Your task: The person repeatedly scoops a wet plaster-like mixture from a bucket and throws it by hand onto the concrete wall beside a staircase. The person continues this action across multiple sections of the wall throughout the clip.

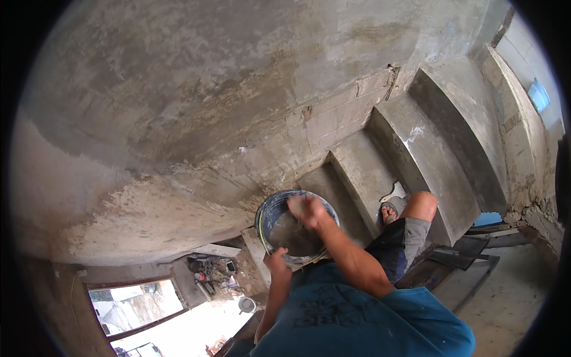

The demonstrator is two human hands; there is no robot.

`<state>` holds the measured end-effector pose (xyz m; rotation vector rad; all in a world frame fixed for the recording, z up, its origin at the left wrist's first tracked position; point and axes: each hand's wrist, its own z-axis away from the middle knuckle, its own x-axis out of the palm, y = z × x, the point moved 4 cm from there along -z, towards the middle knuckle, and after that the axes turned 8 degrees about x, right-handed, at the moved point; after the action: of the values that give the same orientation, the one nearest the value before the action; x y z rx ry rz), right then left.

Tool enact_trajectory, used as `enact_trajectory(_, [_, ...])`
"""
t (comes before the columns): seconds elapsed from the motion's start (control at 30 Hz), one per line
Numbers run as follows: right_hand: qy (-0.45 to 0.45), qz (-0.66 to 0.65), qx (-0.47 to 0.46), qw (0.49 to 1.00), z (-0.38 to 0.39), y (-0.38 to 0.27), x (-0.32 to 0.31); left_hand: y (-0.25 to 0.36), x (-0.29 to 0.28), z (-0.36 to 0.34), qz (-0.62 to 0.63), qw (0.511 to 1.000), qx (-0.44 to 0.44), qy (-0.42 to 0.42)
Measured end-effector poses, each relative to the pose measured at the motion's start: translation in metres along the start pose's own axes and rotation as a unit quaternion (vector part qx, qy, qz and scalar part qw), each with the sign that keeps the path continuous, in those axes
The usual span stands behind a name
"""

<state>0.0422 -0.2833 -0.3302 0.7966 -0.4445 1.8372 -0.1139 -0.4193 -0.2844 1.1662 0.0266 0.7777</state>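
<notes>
A dark round bucket (263, 221) with a worn, cement-smeared rim stands in front of me by the stairs. Grey-brown wet-looking material (292, 237) fills its lower part. My left hand (277, 263) is closed on the near left rim of the bucket. Over the bucket's far right side is my right hand (308, 210), smeared by motion. Whether its fingers hold anything does not show.
Concrete steps (360, 156) climb to the right, beside a partly plastered wall (226, 107). A pale flat tool (394, 191) lies near my sandalled foot (388, 213). Dark frames (461, 256) lean at the lower right. Clutter (213, 275) and a small bucket (246, 305) sit far below left.
</notes>
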Motion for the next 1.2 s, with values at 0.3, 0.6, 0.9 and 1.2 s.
enact_trajectory(0.3, [-0.056, 0.263, -0.137, 0.953, 0.026, -0.052, 0.077, -0.005, 0.004, 0.005, -0.032, 0.999, -0.029, -0.003])
enact_trajectory(0.6, [0.081, 0.105, 0.009, 0.991, -0.043, 0.009, -0.139, -0.003, 0.012, 0.014, -0.03, 0.999, -0.008, -0.02])
enact_trajectory(0.9, [-0.327, 0.11, -0.149, 0.927, 0.115, -0.073, 0.175, -0.001, 0.0, 0.023, -0.053, 0.998, -0.042, -0.004])
enact_trajectory(1.2, [0.202, 0.181, -0.078, 0.959, -0.017, -0.03, -0.087, -0.004, 0.016, 0.016, -0.063, 0.997, -0.032, -0.031])
